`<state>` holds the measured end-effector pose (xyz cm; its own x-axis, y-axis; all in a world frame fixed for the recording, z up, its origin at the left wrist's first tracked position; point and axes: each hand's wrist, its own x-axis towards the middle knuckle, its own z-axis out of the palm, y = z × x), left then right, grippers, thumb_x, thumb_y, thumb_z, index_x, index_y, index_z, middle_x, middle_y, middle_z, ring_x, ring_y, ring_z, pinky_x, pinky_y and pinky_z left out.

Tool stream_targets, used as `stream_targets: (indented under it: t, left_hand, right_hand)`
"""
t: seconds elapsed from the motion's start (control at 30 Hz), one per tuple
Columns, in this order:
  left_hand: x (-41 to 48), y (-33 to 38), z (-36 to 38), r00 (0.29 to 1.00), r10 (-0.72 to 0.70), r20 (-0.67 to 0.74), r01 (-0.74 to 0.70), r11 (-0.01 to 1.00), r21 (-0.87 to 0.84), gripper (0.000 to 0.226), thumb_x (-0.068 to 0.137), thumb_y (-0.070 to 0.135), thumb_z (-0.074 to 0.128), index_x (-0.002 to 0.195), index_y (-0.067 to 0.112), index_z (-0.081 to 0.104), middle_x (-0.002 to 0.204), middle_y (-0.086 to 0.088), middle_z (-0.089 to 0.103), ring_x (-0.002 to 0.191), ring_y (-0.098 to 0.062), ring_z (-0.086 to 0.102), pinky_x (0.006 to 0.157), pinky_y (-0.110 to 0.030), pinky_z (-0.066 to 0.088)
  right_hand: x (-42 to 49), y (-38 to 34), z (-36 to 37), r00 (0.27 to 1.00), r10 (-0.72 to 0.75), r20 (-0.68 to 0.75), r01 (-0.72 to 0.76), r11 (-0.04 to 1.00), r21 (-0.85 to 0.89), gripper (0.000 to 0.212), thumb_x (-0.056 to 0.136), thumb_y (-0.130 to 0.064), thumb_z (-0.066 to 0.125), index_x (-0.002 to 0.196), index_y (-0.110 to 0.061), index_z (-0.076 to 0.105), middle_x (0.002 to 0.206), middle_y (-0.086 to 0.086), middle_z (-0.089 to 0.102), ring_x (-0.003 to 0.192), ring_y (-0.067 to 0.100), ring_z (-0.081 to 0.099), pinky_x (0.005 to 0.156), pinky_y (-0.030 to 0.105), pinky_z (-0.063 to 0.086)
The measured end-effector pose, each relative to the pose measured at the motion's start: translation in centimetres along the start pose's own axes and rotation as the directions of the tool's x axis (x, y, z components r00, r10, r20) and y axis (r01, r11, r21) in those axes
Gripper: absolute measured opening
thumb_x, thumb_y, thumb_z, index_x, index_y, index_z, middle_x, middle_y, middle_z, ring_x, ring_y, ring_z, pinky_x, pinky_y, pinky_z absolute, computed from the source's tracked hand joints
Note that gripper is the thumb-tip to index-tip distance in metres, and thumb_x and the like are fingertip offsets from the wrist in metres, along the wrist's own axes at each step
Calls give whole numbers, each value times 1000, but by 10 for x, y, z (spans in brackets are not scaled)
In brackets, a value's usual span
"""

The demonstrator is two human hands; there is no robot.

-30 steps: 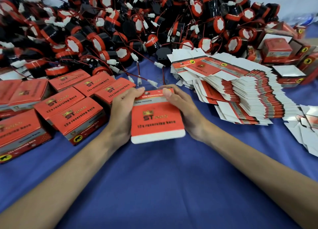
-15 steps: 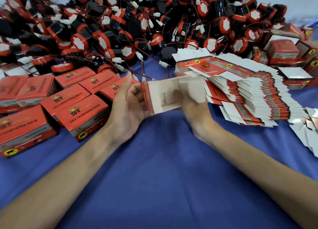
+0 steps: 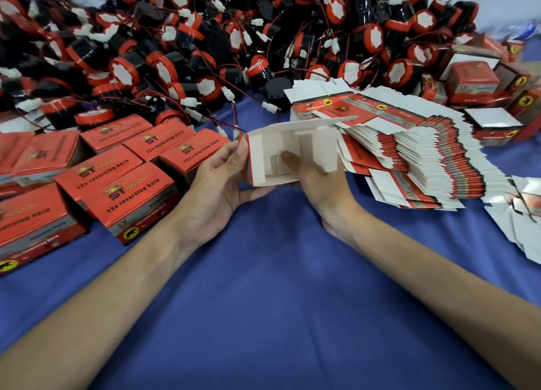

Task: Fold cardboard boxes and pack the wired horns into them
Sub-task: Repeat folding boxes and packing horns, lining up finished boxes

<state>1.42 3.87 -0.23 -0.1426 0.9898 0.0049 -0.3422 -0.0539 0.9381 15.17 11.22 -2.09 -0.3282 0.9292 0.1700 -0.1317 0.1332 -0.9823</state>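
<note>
Two hands are holding one half-folded cardboard box (image 3: pixel 263 152) over the blue cloth (image 3: pixel 278 287), just in front of the stack of flat box blanks (image 3: pixel 424 155). Its white inside is facing the camera, with a red edge showing along its left wall. The left hand (image 3: pixel 216 184) is pinching that wall, thumb on top and fingers underneath. The right hand (image 3: pixel 322 184) is reaching inside. A white flap is hiding most of its fingers, so its grip cannot be told.

Blue cloth (image 3: pixel 278 316) in front lies open (the 1 gap), hemmed by horns (image 3: pixel 263 38) behind, boxes (image 3: pixel 126 190) left, flat cartons (image 3: pixel 424 161) right.
</note>
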Motion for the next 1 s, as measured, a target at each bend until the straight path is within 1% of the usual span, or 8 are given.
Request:
stream_targets:
  t: [0.17,0.3,0.47,0.57,0.67,0.83,0.93,1.0]
  left_hand:
    - [1,-1,-4,999,-45,17,46,997,-62,40,104,20,32,136,0,46,115,-6,66,105,-17,65,88,-32,56]
    - [2,-2,-5,999,-41,33,43,997,-62,41,106,20,30,141,4,44,133,-12,59,118,-24,60,84,-33,57]
    - [2,-1,-4,999,9,51,-6,998,-55,40,107,25,25,138,13,48,134,-9,60,119,-24,61,83,-38,57]
    - [1,0,-3,998,11,60,-10,1000,-24,42,108,25,22,138,13,49,133,-8,61,119,-25,60,87,-42,57]
    - [1,-1,-4,999,-7,40,9,999,-51,42,108,23,23,138,8,49,129,-9,63,116,-25,62,82,-36,58]
    - [1,-1,-5,1000,-23,8,23,998,-64,42,107,24,28,137,2,49,130,-12,62,119,-27,60,84,-35,57]
    - [-1,2,-5,999,-28,44,33,994,-100,60,101,42,32,136,-5,47,131,-19,60,123,-34,56,98,-46,51]
    - [-3,2,-5,998,-5,63,12,994,-110,74,92,55,39,135,-5,48,128,-19,62,120,-33,59,92,-42,55]
  right_hand:
    - [-5,1,2,996,-84,23,87,974,-210,35,97,-18,55,132,-13,50,83,-18,61,76,-3,59,67,14,47]
    - [-8,3,5,997,-58,41,65,977,-203,39,98,-27,53,128,-3,51,71,-20,59,61,-9,55,60,7,43]
    - [-13,-2,14,996,-66,64,75,985,-156,58,85,-46,50,131,-11,48,91,-15,64,78,3,60,64,18,45]
    - [-12,1,14,998,-21,66,27,995,-93,47,86,-53,42,121,-24,54,82,-19,67,72,0,62,59,16,47]
    - [-10,5,11,999,-37,26,39,997,-66,26,99,-39,43,121,-27,51,87,-24,67,81,-13,61,65,6,46]
    - [-5,7,6,990,-136,47,141,983,-119,37,90,-30,48,127,-23,49,95,-27,63,92,-12,59,75,7,45]
    - [-5,6,4,968,-236,88,249,944,-215,37,89,-23,47,126,-31,45,94,-34,59,88,-10,55,79,11,45]
    - [-7,4,5,949,-302,94,316,912,-262,34,92,-21,47,126,-29,45,93,-39,56,83,-9,52,76,9,42]
